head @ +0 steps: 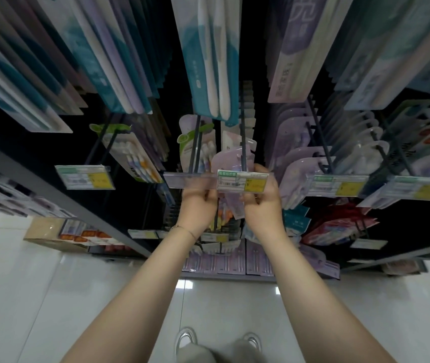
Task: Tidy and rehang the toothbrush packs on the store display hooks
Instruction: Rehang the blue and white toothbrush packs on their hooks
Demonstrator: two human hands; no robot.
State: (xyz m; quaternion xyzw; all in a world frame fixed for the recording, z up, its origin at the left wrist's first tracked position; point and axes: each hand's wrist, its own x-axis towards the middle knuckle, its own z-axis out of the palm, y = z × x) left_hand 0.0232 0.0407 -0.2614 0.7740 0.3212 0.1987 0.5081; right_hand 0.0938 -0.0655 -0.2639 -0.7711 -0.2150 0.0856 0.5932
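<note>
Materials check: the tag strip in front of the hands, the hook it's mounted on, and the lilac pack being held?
The tag strip looks like clear glossy plastic: what's behind shows through it, and it carries a paper label. The hook is a thin dark rod, probably coated metal wire, matte. The lilac pack is likely printed card with a clear blister, but it's too blurred to be sure.

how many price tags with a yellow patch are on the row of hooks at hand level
4 price tags: one far left, one above the left hand and right hand, two further right. Lower rows hold more, too blurred to count.
</note>
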